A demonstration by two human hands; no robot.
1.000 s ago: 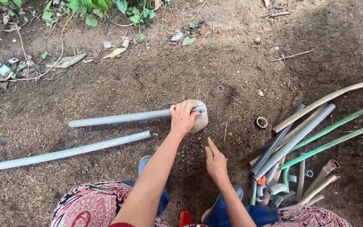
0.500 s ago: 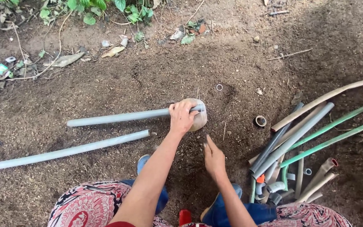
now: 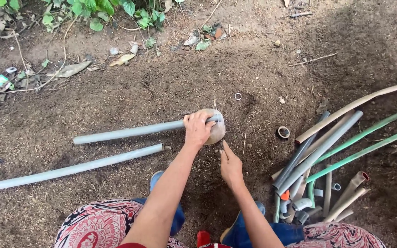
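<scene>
**Pipe end pinned on a stone**

My left hand (image 3: 197, 130) sits at the centre of the frame, its fingers (image 3: 207, 123) wrapped closed around the near end of a short grey plastic pipe (image 3: 129, 132). The pipe runs leftward from my grip across the bare brown soil (image 3: 116, 92), and its gripped end rests on a rounded tan stone (image 3: 217, 133) just under my knuckles. My right hand (image 3: 230, 166) hangs just below and to the right of the stone, flat and open, fingers held straight together and pointing up toward it, holding nothing.

A longer grey pipe (image 3: 70, 169) lies on the ground below the first one, reaching off to the lower left edge. At the right of the frame is a loose heap of grey, tan and green pipes and elbow fittings (image 3: 322, 156), with a small roll of tape (image 3: 283, 132) near its upper end and a small ring (image 3: 238, 96) above the stone.

As I judge it, the weak point is the stone: it is rounded and sits on loose earth, so any downward push could roll it and let the pipe end slide off. My grip is only at one end, so the far end could swing. My open right hand is close to the stone and could be pinched if the pipe slips.
</scene>
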